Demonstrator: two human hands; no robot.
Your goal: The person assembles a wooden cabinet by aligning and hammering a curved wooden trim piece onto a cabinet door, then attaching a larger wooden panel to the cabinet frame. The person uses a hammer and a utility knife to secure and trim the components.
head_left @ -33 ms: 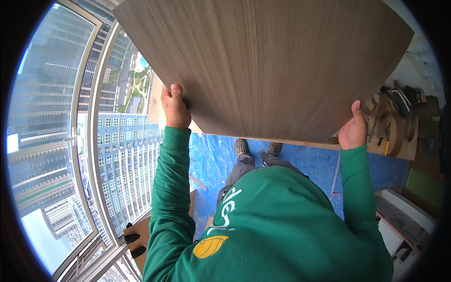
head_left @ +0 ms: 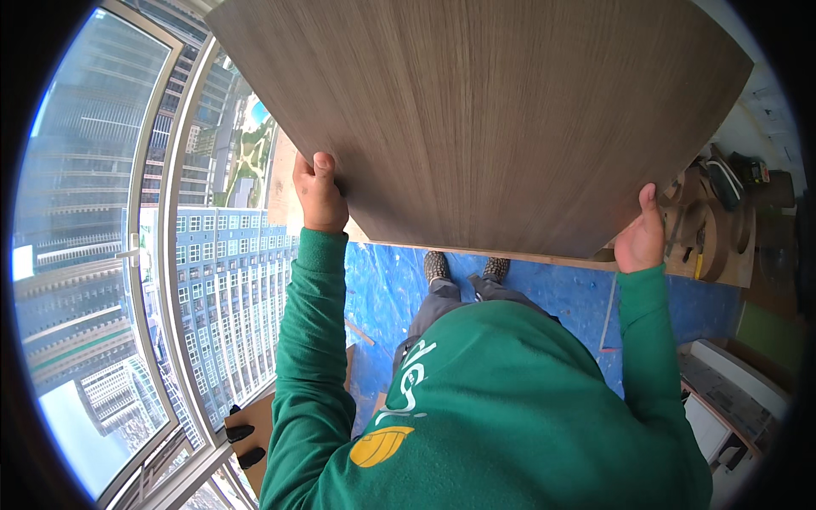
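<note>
A large brown wood-grain panel [head_left: 493, 119] is held up in front of me, its broad face toward me, and it fills the upper part of the head view. My left hand [head_left: 320, 194] grips its left edge low down, thumb over the near face and fingers hidden behind. On the opposite side my right hand [head_left: 642, 234] clasps the lower right edge, thumb up along it, its fingers mostly out of sight. Beneath the panel a wooden work surface [head_left: 731, 270] shows at the right; whether the panel rests on it I cannot tell.
Rolls of brown edging strip [head_left: 707, 225] and a tape measure [head_left: 750, 168] lie on the right. A tall window [head_left: 140, 246] stands close on my left. Blue sheeting [head_left: 561, 293] covers the floor under my shoes [head_left: 437, 266]. Cardboard [head_left: 255, 433] leans at lower left.
Both hands and the panel have shifted very slightly to the right. The grip is the same.
</note>
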